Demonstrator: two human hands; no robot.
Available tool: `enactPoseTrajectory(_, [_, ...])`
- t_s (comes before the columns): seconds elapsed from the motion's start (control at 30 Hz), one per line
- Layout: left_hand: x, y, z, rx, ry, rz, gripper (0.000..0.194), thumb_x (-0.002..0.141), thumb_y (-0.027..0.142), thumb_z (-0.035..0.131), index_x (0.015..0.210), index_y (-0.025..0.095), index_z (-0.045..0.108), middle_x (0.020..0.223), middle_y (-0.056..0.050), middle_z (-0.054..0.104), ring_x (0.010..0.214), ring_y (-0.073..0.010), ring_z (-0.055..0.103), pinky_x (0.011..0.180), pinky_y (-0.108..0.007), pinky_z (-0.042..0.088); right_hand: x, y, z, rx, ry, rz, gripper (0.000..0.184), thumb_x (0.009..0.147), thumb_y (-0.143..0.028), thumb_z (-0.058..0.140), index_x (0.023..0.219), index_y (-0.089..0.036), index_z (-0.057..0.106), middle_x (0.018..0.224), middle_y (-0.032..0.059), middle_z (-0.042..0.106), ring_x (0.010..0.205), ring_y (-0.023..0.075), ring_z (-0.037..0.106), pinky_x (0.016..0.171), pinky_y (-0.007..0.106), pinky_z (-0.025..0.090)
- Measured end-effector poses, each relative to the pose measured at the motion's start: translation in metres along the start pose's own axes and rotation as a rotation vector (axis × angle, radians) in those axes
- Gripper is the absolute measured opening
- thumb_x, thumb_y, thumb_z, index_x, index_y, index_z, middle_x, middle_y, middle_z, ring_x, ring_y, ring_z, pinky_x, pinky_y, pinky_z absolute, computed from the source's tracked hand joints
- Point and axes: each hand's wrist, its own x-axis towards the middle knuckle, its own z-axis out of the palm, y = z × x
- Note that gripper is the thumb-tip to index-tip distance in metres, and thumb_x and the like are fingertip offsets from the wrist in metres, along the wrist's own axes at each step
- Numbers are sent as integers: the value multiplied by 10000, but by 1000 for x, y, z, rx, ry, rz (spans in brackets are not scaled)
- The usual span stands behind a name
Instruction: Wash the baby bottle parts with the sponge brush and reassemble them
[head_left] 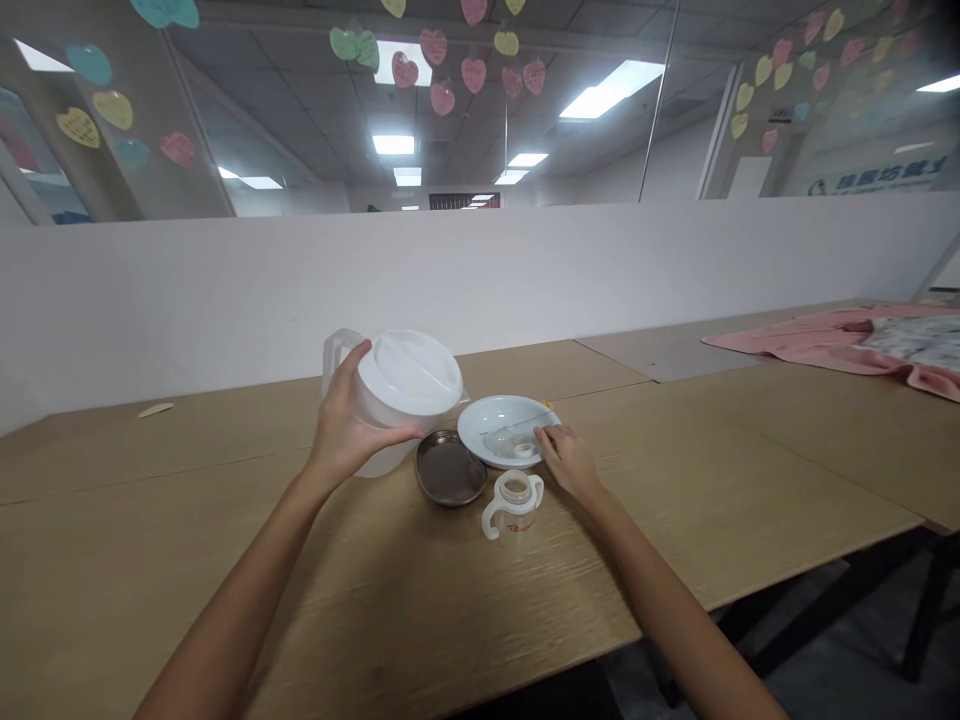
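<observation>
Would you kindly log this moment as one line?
left hand: holding white container | right hand: at edge of white plate | on table: brown dish, two-handled bottle

1 head-height view, forward and down across the table (420, 610)

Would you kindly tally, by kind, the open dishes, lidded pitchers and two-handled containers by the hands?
Open dishes: 2 (white dish, dark dish)
Lidded pitchers: 1 (white-lidded pitcher, in the left hand)
Two-handled containers: 1 (clear container with white handles)
Total: 4
</observation>
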Motion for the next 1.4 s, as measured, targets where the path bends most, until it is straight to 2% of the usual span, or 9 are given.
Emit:
enactPoseTrajectory(0.23, [-8,-6,17,-50,175,-63,1074,486,436,837,1380,267,267,1413,-115,362,1293,-335,361,1052,-481,356,-1,3,1,-2,-18,-5,447,958,-390,277,778,-178,627,813,84,676,787,196,580,711,281,350])
enactPoseTrajectory(0.5, [-7,-14,16,-69,188,-189,1015,523,426,820,1373,256,293,1416,-121,358,1305,-334,342,1065,-488,337,-3,2,1,24,-13,-4,452,957,-395,273,814,-162,634,838,98,677,824,205,581,717,281,358])
enactPoseTrajectory(0.73, [-6,-22,21,-235,279,-406,1031,470,359,850,1354,292,323,1409,-75,364,1296,-300,354,1065,-425,355,-2,1,0,51,-9,-11,484,955,-410,256,778,-161,631,808,93,676,789,193,582,729,277,361])
enactPoseTrajectory(0.97, [-7,-23,24,-413,403,-537,1036,494,321,843,1370,286,291,1394,-83,373,1271,-273,390,1064,-415,360,-3,1,1,49,-32,17,475,954,-406,259,803,-160,636,838,97,678,832,198,586,752,274,364])
enactPoseTrajectory(1.23, [-9,-41,27,-223,545,-402,1070,468,328,856,1370,272,283,1425,-64,333,1314,-262,329,1124,-402,267,-2,-3,-3,38,-52,30,473,955,-393,257,816,-156,641,842,97,677,834,196,584,757,268,356])
enactPoseTrajectory(1.4, [-13,-45,35,-183,557,-417,1083,459,347,859,1371,262,280,1418,-66,341,1312,-265,332,1130,-409,250,-2,-3,-3,54,-52,21,474,954,-393,255,829,-150,641,852,105,676,856,202,582,779,269,354])
